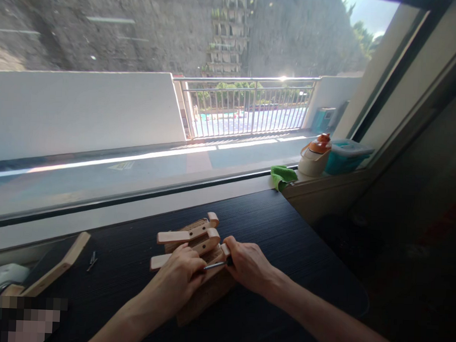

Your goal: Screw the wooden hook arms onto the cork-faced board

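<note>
A wooden assembly (194, 240) of light slats on a brown block lies on the dark table (285, 244) in front of me. My left hand (180, 277) rests on top of it, fingers curled and pressing down on the wood. My right hand (248, 265) is closed around the handle of a thin metal tool (214, 265), probably a screwdriver. Its shaft points left toward the fingertips of my left hand, over the wooden piece.
A loose wooden slat (57, 264) leans at the left, with small metal screws (92, 261) beside it. On the sill at the right lie a green cloth (282, 176), a cream kettle with an orange lid (315, 155) and a teal box (347, 156). The table edge drops off at right.
</note>
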`<state>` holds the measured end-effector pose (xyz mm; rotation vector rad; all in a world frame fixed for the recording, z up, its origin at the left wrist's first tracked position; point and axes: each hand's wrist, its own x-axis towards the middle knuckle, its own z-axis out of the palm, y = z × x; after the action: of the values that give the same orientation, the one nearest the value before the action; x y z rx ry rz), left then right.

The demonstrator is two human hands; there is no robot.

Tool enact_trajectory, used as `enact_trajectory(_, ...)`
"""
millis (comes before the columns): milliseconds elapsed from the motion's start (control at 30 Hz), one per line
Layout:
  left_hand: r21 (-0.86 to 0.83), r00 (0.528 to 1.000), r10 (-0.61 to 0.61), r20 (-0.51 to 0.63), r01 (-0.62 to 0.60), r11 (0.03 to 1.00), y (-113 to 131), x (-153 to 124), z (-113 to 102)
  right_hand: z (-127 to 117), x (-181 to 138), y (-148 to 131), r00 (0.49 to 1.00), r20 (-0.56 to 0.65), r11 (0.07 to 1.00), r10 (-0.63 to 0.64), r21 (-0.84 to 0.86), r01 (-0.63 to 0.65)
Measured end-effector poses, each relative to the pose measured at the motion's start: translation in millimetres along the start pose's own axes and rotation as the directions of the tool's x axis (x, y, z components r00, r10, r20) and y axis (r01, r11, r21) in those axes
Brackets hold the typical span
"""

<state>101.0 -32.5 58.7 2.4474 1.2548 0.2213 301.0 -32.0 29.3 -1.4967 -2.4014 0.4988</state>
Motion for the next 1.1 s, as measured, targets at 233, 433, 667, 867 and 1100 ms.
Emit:
enact_trajectory(233,-0.041,1.0,-0.025,0.019,0.026,0.999,2,1,-4,-2,-1,-2,1.0,0.02,1.0,0.005,0.017,-0.005)
enact_trajectory(433,-0.096,0.999,-0.018,0.041,0.021,0.995,4,1,-5,-34,-23,-2,0.998,0.027,0.974,-0.049,0.223,0.041)
enact_trajectory(667,-0.149,0.998,-0.034,0.054,0.041,0.988,2,1,-4,-88,-35,-21,0.971,0.155,0.975,-0.182,0.159,0.157)
enact_trajectory(867,-0.191,0.998,-0.046,0.049,0.055,0.98,0,-1,-3,-93,-18,-38,0.917,0.222,0.936,-0.331,-0.049,0.349)
enact_trajectory(1100,-0.225,0.999,-0.034,0.022,0.038,0.974,-1,-1,-2,-97,-11,-45,0.877,0.228,0.9,-0.423,-0.006,0.436)
